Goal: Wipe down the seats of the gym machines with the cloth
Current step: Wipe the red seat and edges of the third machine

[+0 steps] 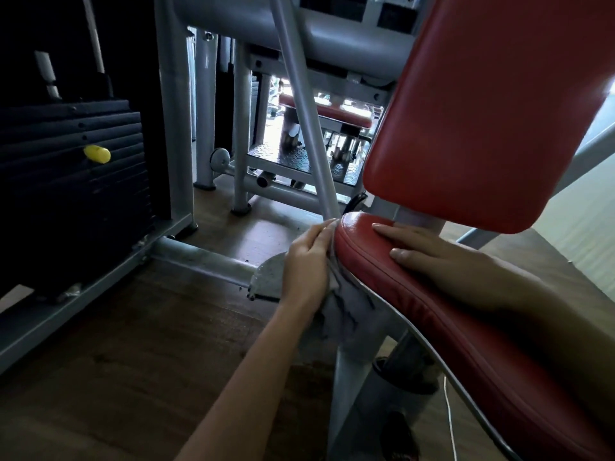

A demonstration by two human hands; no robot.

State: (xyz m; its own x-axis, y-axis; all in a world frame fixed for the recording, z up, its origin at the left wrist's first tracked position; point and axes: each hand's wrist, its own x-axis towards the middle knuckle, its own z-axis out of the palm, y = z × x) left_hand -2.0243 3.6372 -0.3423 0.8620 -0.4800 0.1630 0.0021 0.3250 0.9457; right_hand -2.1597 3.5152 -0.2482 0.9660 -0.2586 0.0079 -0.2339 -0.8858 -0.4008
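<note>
Two hands at red seat (432, 314); grey post (306, 121) crowds left hand (307, 261).

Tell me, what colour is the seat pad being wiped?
Red, glossy, with a stitched seam along its edge: the seat pad shows best in the head view, the only one.

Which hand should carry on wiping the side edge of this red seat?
The left hand. It already holds the cloth pressed against the side edge of the red seat. The right hand lies flat on top of the seat, with no cloth under it, so it looks better suited to bracing.
</note>
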